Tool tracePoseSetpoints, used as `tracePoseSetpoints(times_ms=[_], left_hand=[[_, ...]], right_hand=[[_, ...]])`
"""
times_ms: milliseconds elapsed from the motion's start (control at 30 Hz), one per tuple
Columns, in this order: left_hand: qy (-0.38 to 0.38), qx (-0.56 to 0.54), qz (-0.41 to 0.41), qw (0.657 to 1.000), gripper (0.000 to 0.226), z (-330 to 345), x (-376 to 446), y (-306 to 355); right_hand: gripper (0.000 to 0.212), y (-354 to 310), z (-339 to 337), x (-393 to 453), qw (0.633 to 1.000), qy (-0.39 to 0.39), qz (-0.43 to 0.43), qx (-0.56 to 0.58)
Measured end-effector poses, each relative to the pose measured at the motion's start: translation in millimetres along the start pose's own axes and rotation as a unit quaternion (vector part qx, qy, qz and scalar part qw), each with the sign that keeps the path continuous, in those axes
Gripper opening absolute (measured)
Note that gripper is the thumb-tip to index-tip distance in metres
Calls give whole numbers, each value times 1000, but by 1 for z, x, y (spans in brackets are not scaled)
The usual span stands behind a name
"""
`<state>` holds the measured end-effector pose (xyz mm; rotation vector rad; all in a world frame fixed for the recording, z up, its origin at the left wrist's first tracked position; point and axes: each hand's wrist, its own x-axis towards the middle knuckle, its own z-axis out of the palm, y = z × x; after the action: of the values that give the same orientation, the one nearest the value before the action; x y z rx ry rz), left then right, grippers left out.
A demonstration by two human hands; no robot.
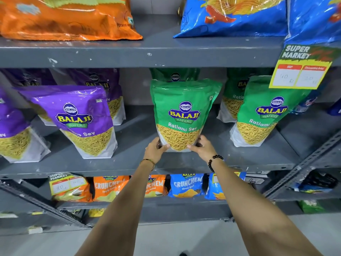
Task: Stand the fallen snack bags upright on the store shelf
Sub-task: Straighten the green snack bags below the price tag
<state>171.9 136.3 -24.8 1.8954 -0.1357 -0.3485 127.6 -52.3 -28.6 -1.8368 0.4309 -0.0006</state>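
A green Ratlami Sev bag (183,111) stands upright at the middle of the grey middle shelf (140,161). My left hand (156,149) grips its lower left corner and my right hand (202,147) grips its lower right corner. Another green bag (175,75) stands behind it, mostly hidden. To the right, a second green bag (265,113) leans left at the shelf front with one more green bag (232,100) behind it. On the left, purple sev bags (77,117) stand tilted.
Orange bags (64,17) and blue bags (234,15) sit on the top shelf. A yellow price tag (300,71) hangs at the upper right. Orange and blue Crunchem packs (186,185) fill the lower shelf. A slotted metal upright (317,156) runs at the right.
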Motion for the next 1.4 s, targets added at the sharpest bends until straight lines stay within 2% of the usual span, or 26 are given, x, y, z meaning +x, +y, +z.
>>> tracePoseSetpoints(times_ms=[333,600,833,1400], left_hand=[[-5,12,12,1000,39,0,1,-8],[23,28,8,999,27,1,3,-8],[30,28,-1,999,38,-3,0,-6],[34,28,-12,999,36,-5,-5,-5]], right_hand=[[50,3,0,-5,999,11,6,-41],[44,-2,0,-2,996,24,7,-80],[42,-7,3,-4,995,18,6,-95],[42,-11,3,-9,995,24,16,-97]])
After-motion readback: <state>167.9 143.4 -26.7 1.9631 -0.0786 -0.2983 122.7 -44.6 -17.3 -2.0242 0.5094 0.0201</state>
